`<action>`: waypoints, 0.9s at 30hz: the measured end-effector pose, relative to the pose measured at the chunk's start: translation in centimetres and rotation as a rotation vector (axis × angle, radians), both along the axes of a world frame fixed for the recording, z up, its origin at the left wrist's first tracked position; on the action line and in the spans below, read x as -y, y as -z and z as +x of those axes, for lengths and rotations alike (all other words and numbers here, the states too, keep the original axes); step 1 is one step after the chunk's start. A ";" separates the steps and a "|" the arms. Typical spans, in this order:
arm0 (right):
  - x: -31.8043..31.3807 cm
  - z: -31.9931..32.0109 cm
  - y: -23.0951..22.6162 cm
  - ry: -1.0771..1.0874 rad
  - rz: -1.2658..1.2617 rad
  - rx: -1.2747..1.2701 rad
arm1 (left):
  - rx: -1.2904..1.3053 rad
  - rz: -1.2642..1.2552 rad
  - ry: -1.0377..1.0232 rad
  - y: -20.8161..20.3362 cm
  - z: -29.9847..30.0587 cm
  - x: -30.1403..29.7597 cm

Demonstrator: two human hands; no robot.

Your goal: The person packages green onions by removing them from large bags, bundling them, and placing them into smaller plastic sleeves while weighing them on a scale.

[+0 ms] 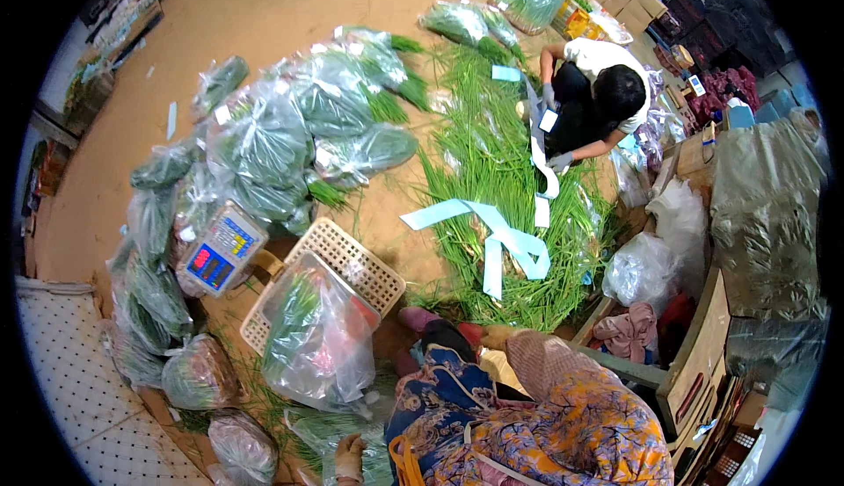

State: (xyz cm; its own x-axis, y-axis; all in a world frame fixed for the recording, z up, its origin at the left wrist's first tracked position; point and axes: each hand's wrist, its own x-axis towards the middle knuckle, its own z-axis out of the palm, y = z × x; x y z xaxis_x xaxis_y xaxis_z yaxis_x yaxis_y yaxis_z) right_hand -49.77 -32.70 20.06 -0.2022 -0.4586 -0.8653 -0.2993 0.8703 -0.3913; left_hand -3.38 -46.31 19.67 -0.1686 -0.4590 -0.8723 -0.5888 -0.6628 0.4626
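My left hand (349, 458), in a tan glove, is at the lower edge with its fingers drawn together against a clear plastic bag (321, 429) of green onions. My right hand (499, 337), also gloved, is beyond my patterned sleeve, by the near edge of the loose green onions (519, 288). Something red shows beside it; its fingers are too small to make out. Ahead of my left hand, a filled clear bag (321, 345) of green onions rests on a beige plastic basket (387, 286). The basket sits at a digital scale (221, 249) with a lit display.
Filled bags (259, 148) of green onions are heaped at the left. A co-worker (607, 90) crouches across the onion pile with gloved hands at a pale strip (538, 148). Light blue strips (505, 240) lie on the onions. A wooden crate (694, 354) stands at the right.
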 end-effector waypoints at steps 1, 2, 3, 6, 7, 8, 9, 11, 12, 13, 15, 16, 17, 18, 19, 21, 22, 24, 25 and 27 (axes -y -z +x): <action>-1.4 -0.9 4.9 -0.022 0.138 -0.065 | 0.013 0.026 0.028 -0.7 -4.4 0.6; -1.9 -1.2 8.1 -0.066 0.260 -0.118 | 0.037 0.036 0.038 -1.6 -7.4 0.8; -1.4 -1.5 8.6 -0.016 0.221 -0.118 | 0.008 0.073 -0.001 0.6 -7.7 0.1; 2.6 -2.2 6.2 0.061 0.287 0.014 | -0.106 -0.049 0.171 6.1 -10.7 -1.3; 3.3 -2.0 6.9 0.056 0.299 0.036 | -0.146 -0.022 0.178 7.0 -12.6 -1.1; 3.5 -1.7 8.1 0.031 0.300 0.053 | -0.185 0.004 0.188 7.2 -14.7 -0.3; 3.9 -1.2 9.7 0.000 0.292 0.063 | -0.224 0.027 0.199 7.7 -16.4 0.3; 4.4 0.2 13.5 -0.052 0.260 0.077 | -0.349 0.201 -0.115 10.1 -18.7 0.9; 5.0 0.8 15.1 -0.085 0.240 0.078 | -0.410 0.278 -0.283 11.5 -19.0 0.7; 5.4 1.4 16.7 -0.113 0.226 0.081 | -0.514 0.099 -0.191 14.1 -18.8 0.2; 5.9 2.3 19.6 -0.160 0.208 0.084 | -0.444 -0.055 -0.159 17.1 -19.1 0.1; 5.8 2.7 20.7 -0.175 0.207 0.085 | -0.415 -0.079 -0.179 18.3 -19.3 0.3; 5.4 3.1 21.7 -0.187 0.209 0.086 | -0.427 -0.154 -0.190 20.1 -19.3 -0.1; 5.3 3.3 22.6 -0.208 0.214 0.081 | -0.439 -0.186 -0.206 21.2 -19.2 0.1; 5.1 3.5 23.4 -0.230 0.218 0.079 | -0.452 -0.220 -0.220 22.3 -18.9 0.2; 4.3 3.7 24.5 -0.251 0.239 0.068 | -0.512 -0.169 -0.277 22.8 -18.8 1.1; 3.9 3.8 24.9 -0.258 0.246 0.057 | -0.499 -0.146 -0.262 23.7 -18.6 1.1; 3.4 3.8 25.5 -0.282 0.265 0.031 | -0.477 -0.107 -0.243 25.4 -18.1 1.1; 3.7 4.0 26.0 -0.318 0.251 0.036 | -0.437 -0.353 -0.156 23.7 -18.2 1.7; 3.5 4.4 26.6 -0.358 0.238 0.035 | -0.476 -0.480 -0.159 20.8 -18.3 2.3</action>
State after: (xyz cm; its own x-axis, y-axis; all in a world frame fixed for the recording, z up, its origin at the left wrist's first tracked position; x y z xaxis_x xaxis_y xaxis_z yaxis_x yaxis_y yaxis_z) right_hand -45.37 -36.15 -6.53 -0.0356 -0.2812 -0.9590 -0.5891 0.7811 -0.2071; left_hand -21.67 -48.56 -1.15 -0.3813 -0.8263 -0.4146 -0.1612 -0.3821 0.9099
